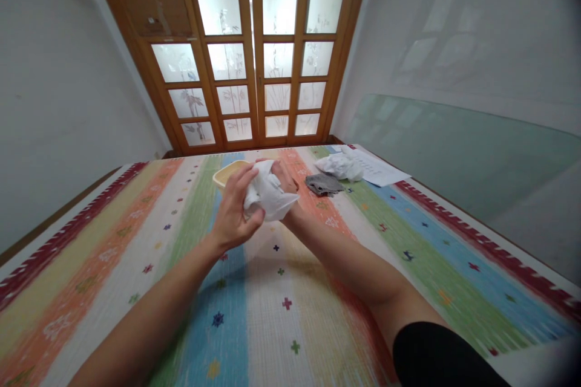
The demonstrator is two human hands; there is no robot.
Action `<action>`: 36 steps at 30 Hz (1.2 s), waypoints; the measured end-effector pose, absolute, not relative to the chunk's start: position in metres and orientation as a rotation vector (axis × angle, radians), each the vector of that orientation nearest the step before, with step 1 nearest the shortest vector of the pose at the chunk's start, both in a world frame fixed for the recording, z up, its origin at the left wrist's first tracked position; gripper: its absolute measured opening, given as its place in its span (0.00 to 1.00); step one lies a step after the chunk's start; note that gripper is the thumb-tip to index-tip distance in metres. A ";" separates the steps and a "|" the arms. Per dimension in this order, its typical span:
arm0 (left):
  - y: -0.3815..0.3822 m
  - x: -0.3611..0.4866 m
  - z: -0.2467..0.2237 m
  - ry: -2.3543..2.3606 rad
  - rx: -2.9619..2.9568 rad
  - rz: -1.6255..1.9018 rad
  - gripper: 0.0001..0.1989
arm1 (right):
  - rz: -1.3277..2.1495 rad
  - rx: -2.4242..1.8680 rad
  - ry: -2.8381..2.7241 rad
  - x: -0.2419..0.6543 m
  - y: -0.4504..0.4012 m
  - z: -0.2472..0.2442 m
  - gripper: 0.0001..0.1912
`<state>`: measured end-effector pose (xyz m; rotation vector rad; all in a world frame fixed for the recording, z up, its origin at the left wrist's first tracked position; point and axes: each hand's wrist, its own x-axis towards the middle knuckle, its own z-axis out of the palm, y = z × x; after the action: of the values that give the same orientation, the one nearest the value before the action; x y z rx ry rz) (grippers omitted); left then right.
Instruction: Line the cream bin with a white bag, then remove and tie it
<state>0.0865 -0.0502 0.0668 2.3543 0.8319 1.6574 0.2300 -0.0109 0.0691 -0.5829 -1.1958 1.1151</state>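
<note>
Head view, left hand [233, 211] grasping white tissue [269, 195], right hand [284, 176] behind it, grip hidden

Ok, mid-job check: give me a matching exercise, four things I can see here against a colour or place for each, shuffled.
Things:
1. thin white material
2. small tub
3. crumpled cloth
4. sheet of paper

Colour or place:
A. dark grey
B. lying flat, nearest of the four to the right-hand wall
C. in the left hand, with the right hand partly hidden behind it
D. pale yellow

Right pairs: 1-C, 2-D, 3-A, 4-B
</note>
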 end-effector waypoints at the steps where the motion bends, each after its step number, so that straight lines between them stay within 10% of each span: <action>1: -0.053 0.091 0.064 0.822 2.361 1.610 0.35 | 1.116 -0.564 -1.226 0.229 -0.015 0.069 0.24; 10: -0.044 0.021 0.043 1.290 2.307 1.700 0.20 | 0.422 -0.831 -1.486 0.289 0.052 0.067 0.15; 16: -0.021 -0.095 -0.007 2.134 2.105 1.198 0.11 | 0.093 -1.725 -1.135 0.434 0.134 0.044 0.15; 30: 0.033 -0.157 -0.085 2.254 2.292 0.394 0.34 | -0.029 -1.887 -1.945 0.438 0.097 -0.056 0.28; 36: 0.024 -0.154 -0.073 2.293 2.328 0.706 0.30 | 0.171 -1.916 -2.099 0.419 0.065 -0.047 0.11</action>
<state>-0.1539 0.0244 -0.0735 2.3285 2.2926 0.7058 0.4193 0.0648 -0.0467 -1.9159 -2.0991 0.1711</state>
